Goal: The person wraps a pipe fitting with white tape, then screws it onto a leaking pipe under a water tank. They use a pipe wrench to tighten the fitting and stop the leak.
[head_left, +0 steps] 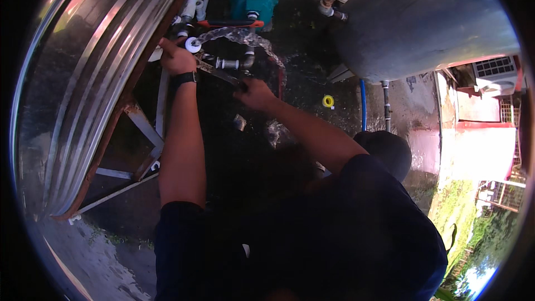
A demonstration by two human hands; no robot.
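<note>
My right hand [257, 96] is closed around the handle end of a long metal wrench [218, 72]. The wrench's far end reaches to the pipework beside my left hand [178, 59], which wears a dark wristband. That hand is closed at the pipes, and what its fingers hold is hidden. Just beyond it, water [239, 34] spurts from a white open-ended pipe fitting [193, 44] and arcs to the right. A grey pipe joint [227, 64] lies between the fitting and a dark elbow [247, 60].
A teal pump [253, 0] stands at the back, with an orange-and-black tool [231, 23] before it. Corrugated metal [106, 61] rises on the left, a large metal tank [423, 22] on the right. A yellow tape roll [329, 101] lies on the wet floor near a blue hose [363, 106].
</note>
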